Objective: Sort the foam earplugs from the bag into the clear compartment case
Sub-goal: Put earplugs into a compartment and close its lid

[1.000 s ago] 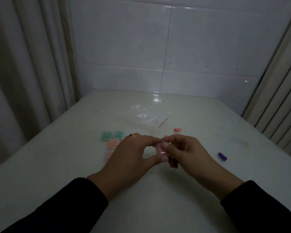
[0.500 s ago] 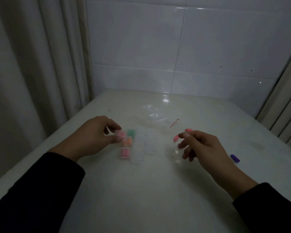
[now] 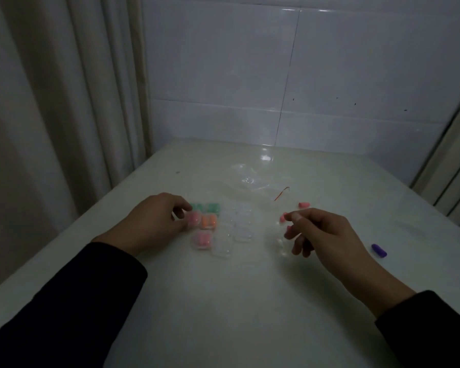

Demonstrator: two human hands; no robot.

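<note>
A pale, glossy tabletop filled the view, backed by white wall tiles, with a beige curtain at the left. A crumpled clear plastic bag lay near the far middle. In front of it sat clear plastic compartment cases, several holding green, orange and pink foam earplugs. The left hand pinched a small clear case of pink earplugs at the group's left edge. The right hand, fingers curled, pinched a pink foam earplug. Another pink earplug lay just beyond; a purple earplug lay well apart, right.
</note>
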